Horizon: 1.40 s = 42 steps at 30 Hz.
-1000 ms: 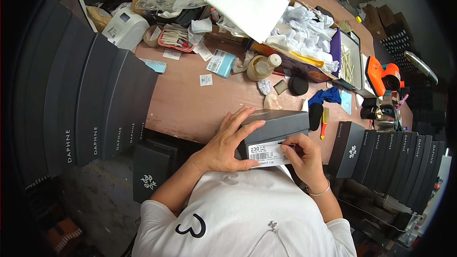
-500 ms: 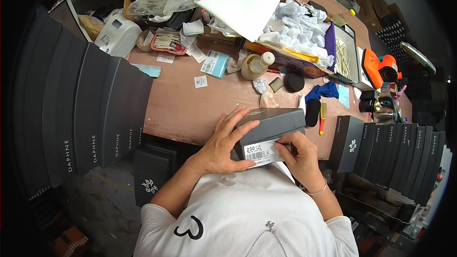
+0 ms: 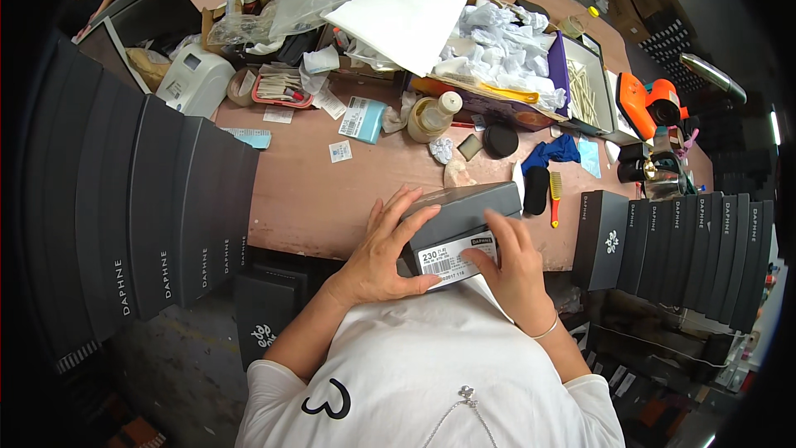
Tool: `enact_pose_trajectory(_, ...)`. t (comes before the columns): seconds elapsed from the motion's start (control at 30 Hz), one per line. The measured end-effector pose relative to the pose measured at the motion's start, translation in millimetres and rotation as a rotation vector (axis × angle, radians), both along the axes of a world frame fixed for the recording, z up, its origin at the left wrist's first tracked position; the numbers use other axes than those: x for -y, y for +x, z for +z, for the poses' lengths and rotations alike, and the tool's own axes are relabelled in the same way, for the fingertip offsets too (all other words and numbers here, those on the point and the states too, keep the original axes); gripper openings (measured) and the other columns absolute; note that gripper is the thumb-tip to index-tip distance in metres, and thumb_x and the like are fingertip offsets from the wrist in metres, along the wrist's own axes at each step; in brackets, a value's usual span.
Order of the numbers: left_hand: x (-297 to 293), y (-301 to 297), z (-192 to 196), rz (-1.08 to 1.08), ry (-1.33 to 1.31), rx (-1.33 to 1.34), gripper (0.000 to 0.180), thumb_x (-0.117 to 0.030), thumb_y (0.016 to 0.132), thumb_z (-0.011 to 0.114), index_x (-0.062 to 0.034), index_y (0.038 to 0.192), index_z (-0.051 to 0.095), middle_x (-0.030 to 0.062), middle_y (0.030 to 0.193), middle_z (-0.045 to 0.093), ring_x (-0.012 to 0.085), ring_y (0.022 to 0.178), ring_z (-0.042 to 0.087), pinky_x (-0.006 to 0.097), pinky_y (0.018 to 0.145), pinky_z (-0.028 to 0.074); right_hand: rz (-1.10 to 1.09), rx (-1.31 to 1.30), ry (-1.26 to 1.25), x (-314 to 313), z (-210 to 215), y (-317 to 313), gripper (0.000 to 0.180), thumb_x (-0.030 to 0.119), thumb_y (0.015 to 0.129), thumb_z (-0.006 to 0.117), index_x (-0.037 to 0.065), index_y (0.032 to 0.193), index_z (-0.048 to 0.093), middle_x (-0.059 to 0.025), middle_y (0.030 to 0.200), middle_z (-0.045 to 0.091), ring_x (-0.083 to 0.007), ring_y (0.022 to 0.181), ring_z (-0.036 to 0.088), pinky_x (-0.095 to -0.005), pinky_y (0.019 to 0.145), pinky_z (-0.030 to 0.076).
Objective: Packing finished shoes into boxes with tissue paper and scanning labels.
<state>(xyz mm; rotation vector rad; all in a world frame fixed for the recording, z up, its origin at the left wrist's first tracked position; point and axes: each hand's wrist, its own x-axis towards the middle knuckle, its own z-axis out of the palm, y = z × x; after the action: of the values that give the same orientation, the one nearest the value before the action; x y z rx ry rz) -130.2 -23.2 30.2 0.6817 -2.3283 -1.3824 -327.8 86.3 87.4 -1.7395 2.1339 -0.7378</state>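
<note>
A dark grey shoebox (image 3: 464,207) rests at the table's near edge, close against my white shirt. On the end facing me is a white label (image 3: 448,264) with a barcode. My left hand (image 3: 377,249) grips the box's left side, its fingers spread over the lid and its thumb along the label's lower left. At the label's right part, my right hand (image 3: 514,270) has its thumb against the label or just over it. The other fingers of that hand are stretched upward, apart from the thumb and slightly blurred, by the box's right side.
Dark shoeboxes (image 3: 199,199) stand stacked at left, with more boxes (image 3: 663,249) in a row at right. Beyond my hands lie a bottle (image 3: 431,116), a round black tin (image 3: 500,140), a brush (image 3: 555,199), a blue cloth (image 3: 554,152) and a carton of crumpled paper (image 3: 497,50).
My right hand has gone from a pinch at the label's right end to extended fingers, uncovering the label's dark upper right corner. The left hand keeps its hold on the box.
</note>
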Motion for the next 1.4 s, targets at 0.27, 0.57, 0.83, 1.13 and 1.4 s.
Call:
enact_pose_trajectory(0.27, 6.1, -5.0, -6.4, 0.023, 0.077, -0.072, 0.093, -0.036, 0.067, 0.081, -0.009, 0.144, 0.037, 0.0197, 0.15, 0.026, 0.0404, 0.142, 0.02, 0.054, 0.114, 0.019, 0.401, -0.25, -0.133, -30.2, 5.2, -2.5, 0.063, 0.036, 0.077, 0.075, 0.012, 0.132, 0.054, -0.0119, 0.135, 0.052, -0.0287, 0.121, 0.052, -0.0485, 0.102, 0.039)
enact_pose_trajectory(0.57, -10.1, -4.0, 4.9, 0.089, 0.079, -0.03, 0.087, -0.029, 0.07, 0.079, -0.008, 0.143, 0.037, 0.0188, 0.15, 0.028, 0.0369, 0.139, 0.029, 0.046, 0.113, 0.028, 0.278, -0.329, -0.098, -41.2, 4.3, -64.7, 0.076, 0.048, 0.078, 0.069, 0.011, 0.14, 0.045, -0.0119, 0.147, 0.04, -0.0351, 0.139, 0.031, -0.0584, 0.114, 0.013)
enact_pose_trajectory(0.83, -34.4, -10.9, -14.5, 0.302, 0.031, -0.23, 0.059, -0.017, 0.091, 0.057, 0.0012, 0.143, 0.036, 0.018, 0.141, 0.041, 0.0297, 0.132, 0.039, 0.038, 0.111, 0.03, 0.354, 0.092, -0.164, -19.7, -28.0, -72.9, 0.111, 0.054, 0.07, 0.077, 0.001, 0.15, 0.021, -0.0252, 0.153, 0.021, -0.0418, 0.142, 0.021, -0.0461, 0.115, 0.022)
enact_pose_trajectory(1.13, -46.7, -2.2, -58.8, 0.392, 0.9, -0.519, 0.054, -0.04, 0.1, 0.043, -0.002, 0.138, 0.04, 0.0129, 0.119, 0.057, 0.025, 0.107, 0.061, 0.039, 0.092, 0.049, 0.14, 0.528, -0.332, -55.0, -63.2, -38.1, 0.086, 0.037, 0.078, 0.076, 0.005, 0.145, 0.032, -0.0225, 0.145, 0.037, -0.0366, 0.136, 0.035, -0.0426, 0.112, 0.03)
enact_pose_trajectory(1.4, -61.8, 7.8, -83.7, 0.259, 1.372, -0.058, 0.06, -0.054, 0.095, 0.036, -0.0068, 0.129, 0.053, 0.0142, 0.122, 0.06, 0.0299, 0.105, 0.063, 0.044, 0.09, 0.052, 0.011, 0.426, -0.564, -102.4, -66.2, 9.3, 0.07, 0.036, 0.081, 0.073, 0.004, 0.135, 0.042, -0.0208, 0.138, 0.043, -0.0362, 0.128, 0.04, -0.0457, 0.108, 0.033)
